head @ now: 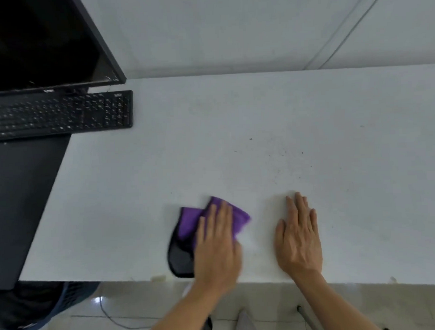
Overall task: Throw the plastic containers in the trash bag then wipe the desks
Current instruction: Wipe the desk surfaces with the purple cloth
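Observation:
A purple cloth with a black part lies on the white desk near its front edge. My left hand presses flat on the cloth with straight fingers. To its right, my right hand rests flat on the bare desk, palm down, holding nothing. Small dark specks dot the desk surface beyond my right hand. No plastic container or trash bag is in view.
A black keyboard sits at the desk's far left, under a dark monitor. A black mat covers the left end of the desk. A white wall stands behind. Below the front edge are a tiled floor and a cable.

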